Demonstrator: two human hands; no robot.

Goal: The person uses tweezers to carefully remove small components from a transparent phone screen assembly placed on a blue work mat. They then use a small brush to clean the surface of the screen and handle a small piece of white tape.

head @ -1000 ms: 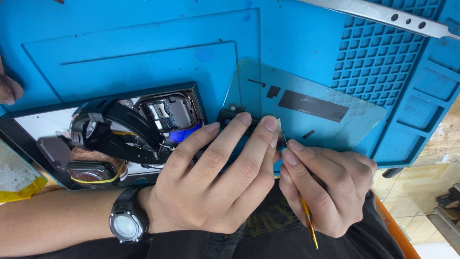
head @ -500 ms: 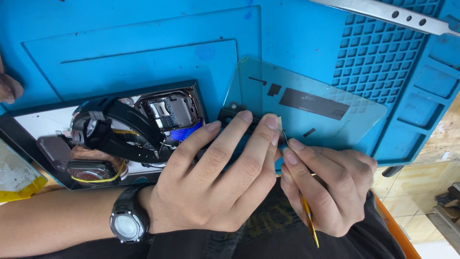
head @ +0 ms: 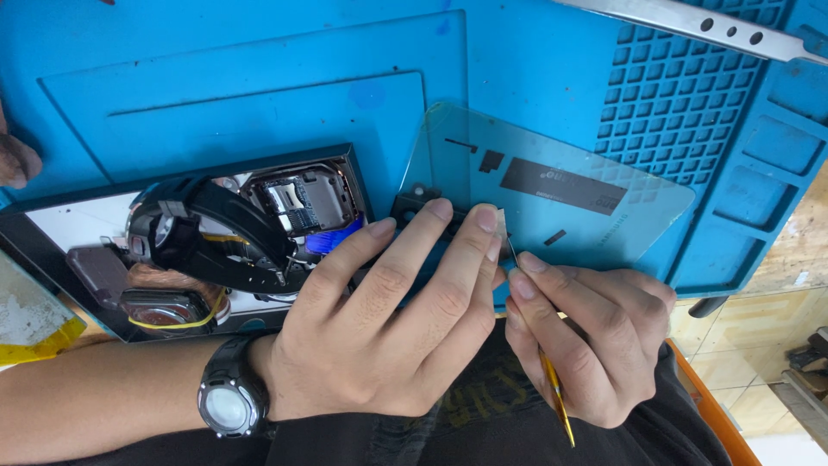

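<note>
My left hand (head: 388,319), with a black wristwatch (head: 228,401) on its wrist, lies flat over a small dark part (head: 414,207) at the near edge of a clear glass panel (head: 569,194), fingertips pressing down. My right hand (head: 586,336) pinches a thin tool with a yellow handle (head: 556,397); its metal tip meets the spot by my left fingertips. The panel rests on a blue work mat (head: 259,78). What lies under my left palm is hidden.
A black tray (head: 52,216) at the left holds a dark strap-like device (head: 216,233) and an opened metal electronic part (head: 302,198). A yellow scrap (head: 26,319) lies at far left. A metal bar (head: 690,22) crosses the top right over the mat's grid pockets (head: 681,95).
Almost nothing differs; both hands stay in place over the panel's near edge, with only slight shifts of the fingers and the tool.
</note>
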